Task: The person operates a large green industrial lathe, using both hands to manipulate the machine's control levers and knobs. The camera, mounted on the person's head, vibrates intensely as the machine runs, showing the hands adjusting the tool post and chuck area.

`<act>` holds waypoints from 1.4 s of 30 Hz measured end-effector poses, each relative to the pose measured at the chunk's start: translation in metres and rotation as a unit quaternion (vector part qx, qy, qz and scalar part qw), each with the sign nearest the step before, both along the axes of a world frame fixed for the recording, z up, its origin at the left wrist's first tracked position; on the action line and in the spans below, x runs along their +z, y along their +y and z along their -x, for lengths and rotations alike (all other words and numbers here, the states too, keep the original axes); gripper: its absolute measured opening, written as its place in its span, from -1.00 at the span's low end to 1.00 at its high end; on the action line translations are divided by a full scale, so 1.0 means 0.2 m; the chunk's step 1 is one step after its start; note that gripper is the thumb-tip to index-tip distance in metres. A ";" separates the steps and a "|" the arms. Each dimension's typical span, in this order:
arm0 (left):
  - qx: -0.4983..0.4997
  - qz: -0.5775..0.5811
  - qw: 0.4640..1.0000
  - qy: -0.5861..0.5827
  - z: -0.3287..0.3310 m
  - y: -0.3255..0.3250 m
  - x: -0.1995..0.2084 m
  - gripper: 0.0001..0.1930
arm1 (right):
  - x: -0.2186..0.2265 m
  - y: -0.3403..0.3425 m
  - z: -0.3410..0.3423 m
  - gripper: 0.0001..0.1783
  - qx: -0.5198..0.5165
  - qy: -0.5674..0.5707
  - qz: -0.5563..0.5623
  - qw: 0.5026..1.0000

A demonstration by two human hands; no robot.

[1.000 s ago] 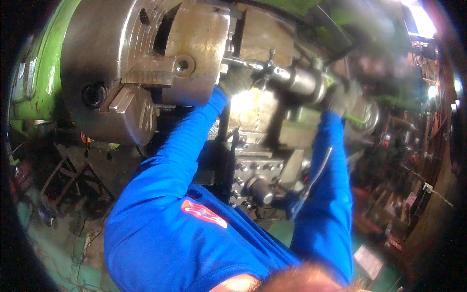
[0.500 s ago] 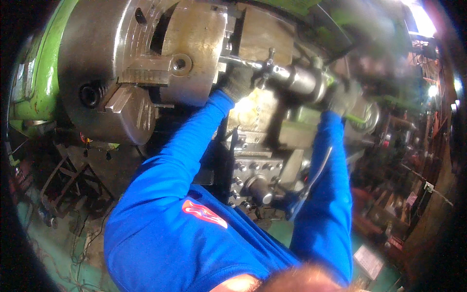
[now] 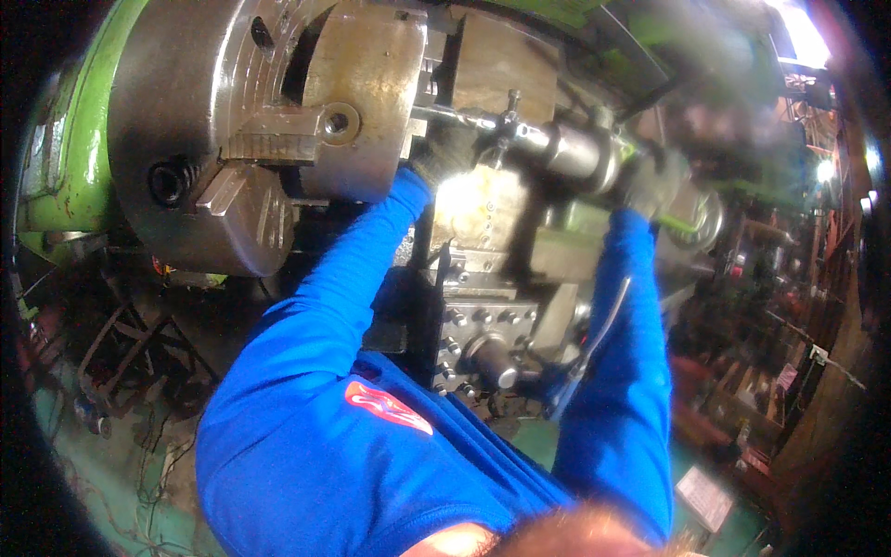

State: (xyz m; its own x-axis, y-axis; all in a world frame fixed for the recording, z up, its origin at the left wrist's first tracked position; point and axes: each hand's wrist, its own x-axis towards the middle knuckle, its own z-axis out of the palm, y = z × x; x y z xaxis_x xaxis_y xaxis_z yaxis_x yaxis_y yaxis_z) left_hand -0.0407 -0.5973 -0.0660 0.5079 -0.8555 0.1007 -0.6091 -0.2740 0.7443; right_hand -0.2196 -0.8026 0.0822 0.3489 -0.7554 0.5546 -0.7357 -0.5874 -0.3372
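Observation:
My left hand [image 3: 445, 156], in a dark work glove, is beside and just below a slim metal shaft [image 3: 455, 116] on a lathe. The shaft runs from the clamped round workpiece [image 3: 362, 79] to the thick tailstock barrel [image 3: 577, 151]. A small clamp with a screw [image 3: 510, 116] sits on the shaft, close to that hand. Shadow and glare hide the left fingers. Farther right, my gloved right hand [image 3: 654, 181] curls at the tailstock, beside a bright green lever [image 3: 677, 224]. It looks closed, but blur hides what is in it.
The large jawed chuck [image 3: 176, 102] fills the upper left, in front of a green housing [image 3: 88, 158]. Below the shaft lies the lathe carriage with a bolted tool post [image 3: 487, 325]. A thin bent metal tube [image 3: 608, 320] rises beside my right sleeve. Racks with clutter stand at right.
My left hand and forearm have shifted slightly left, toward the workpiece. My right hand stays at the tailstock with little visible movement.

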 end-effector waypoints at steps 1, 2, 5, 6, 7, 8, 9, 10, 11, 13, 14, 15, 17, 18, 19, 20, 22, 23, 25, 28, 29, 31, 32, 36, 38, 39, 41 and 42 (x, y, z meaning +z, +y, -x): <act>0.001 0.011 1.000 0.009 0.00 0.00 -0.01 -0.56 | 0.00 0.00 0.00 -0.67 -0.014 0.019 -0.006 1.000; 0.002 0.023 1.000 0.018 0.00 0.00 -0.01 -0.58 | 0.01 0.00 0.00 -0.67 -0.028 0.038 -0.012 0.999; 0.007 0.062 0.996 0.059 0.04 0.00 -0.06 -0.61 | -0.03 -0.05 0.05 -0.66 -0.015 0.042 0.002 0.999; 0.024 0.073 0.996 0.053 0.06 -0.01 -0.06 -0.61 | -0.04 -0.07 0.06 -0.66 -0.001 0.034 0.012 0.999; 0.043 0.083 0.995 0.046 0.08 -0.02 -0.08 -0.61 | -0.05 -0.08 0.06 -0.66 -0.002 0.028 0.004 1.000; 0.050 0.092 0.994 0.044 0.08 -0.03 -0.13 -0.62 | -0.04 -0.07 0.05 -0.65 0.001 0.020 -0.003 1.000; 0.058 0.100 0.992 0.042 0.09 -0.04 -0.20 -0.62 | -0.03 -0.07 0.03 -0.65 0.004 0.013 -0.009 1.000; 0.061 0.108 0.991 0.042 0.09 -0.05 -0.20 -0.62 | -0.03 -0.06 0.04 -0.65 -0.001 0.014 -0.012 1.000; 0.059 0.074 0.995 0.039 0.10 -0.05 -0.19 -0.62 | -0.03 -0.06 0.04 -0.65 -0.006 0.015 -0.015 1.000; 0.056 0.007 0.998 0.033 0.10 -0.05 -0.16 -0.62 | -0.02 -0.04 0.03 -0.64 -0.008 0.017 -0.012 1.000; 0.069 0.023 0.997 0.006 0.11 -0.04 -0.15 -0.62 | 0.00 -0.01 0.01 -0.64 -0.005 0.018 -0.006 1.000; 0.083 0.039 0.996 -0.021 0.11 -0.04 -0.15 -0.62 | 0.00 0.00 0.00 -0.63 -0.002 0.019 0.001 1.000; 0.100 0.056 0.993 -0.043 0.12 -0.04 -0.13 -0.62 | 0.00 -0.01 0.00 -0.63 0.000 0.017 -0.006 1.000; 0.103 0.055 0.992 -0.037 0.12 -0.04 -0.12 -0.62 | 0.00 -0.01 0.00 -0.63 0.001 0.016 -0.009 1.000; 0.104 0.050 0.993 -0.034 0.12 -0.04 -0.12 -0.63 | 0.00 0.00 -0.01 -0.62 -0.005 0.018 -0.017 1.000; 0.106 0.045 0.993 -0.030 0.13 -0.03 -0.11 -0.63 | 0.02 0.02 -0.02 -0.62 -0.010 0.020 -0.025 0.999; 0.104 0.034 0.994 -0.023 0.14 -0.02 -0.10 -0.64 | 0.00 -0.01 0.01 -0.62 -0.012 0.023 -0.013 1.000; 0.098 0.037 0.994 -0.005 0.14 -0.01 -0.11 -0.68 | -0.03 -0.08 0.05 -0.62 -0.011 0.021 0.007 1.000; 0.114 0.091 0.988 0.048 0.17 0.03 -0.07 -0.70 | -0.05 -0.09 0.09 -0.64 -0.003 0.028 0.011 1.000; 0.137 0.116 0.982 0.054 0.17 0.10 -0.04 -0.74 | -0.04 -0.07 0.05 -0.65 -0.026 0.048 0.024 0.998; 0.157 0.186 0.969 0.033 0.20 0.13 -0.10 -0.74 | -0.04 -0.08 0.05 -0.66 -0.044 0.065 0.022 0.997; 0.151 0.213 0.961 0.090 0.23 0.20 -0.13 -0.74 | -0.07 -0.14 0.08 -0.64 -0.039 0.082 0.030 0.995; 0.133 0.167 0.964 0.160 0.24 0.24 -0.08 -0.71 | -0.07 -0.16 0.09 -0.63 -0.035 0.090 0.034 0.995; 0.163 0.240 0.875 0.388 0.27 0.25 0.25 -0.76 | -0.07 -0.14 0.09 -0.59 -0.070 0.090 -0.006 0.993; 0.135 0.218 0.894 0.366 0.25 0.26 0.31 -0.82 | -0.07 -0.13 0.07 -0.56 -0.130 0.134 -0.028 0.982; 0.089 0.188 0.940 0.269 0.21 0.27 0.31 -0.85 | -0.05 -0.11 0.07 -0.53 -0.122 0.104 -0.030 0.987; 0.016 0.105 0.978 -0.181 0.16 0.26 0.32 -0.93 | 0.04 -0.02 0.00 -0.69 -0.084 0.052 0.002 0.995; 0.035 0.187 0.980 0.050 0.14 0.24 0.27 -0.88 | 0.06 0.01 -0.01 -0.76 -0.068 0.027 0.021 0.997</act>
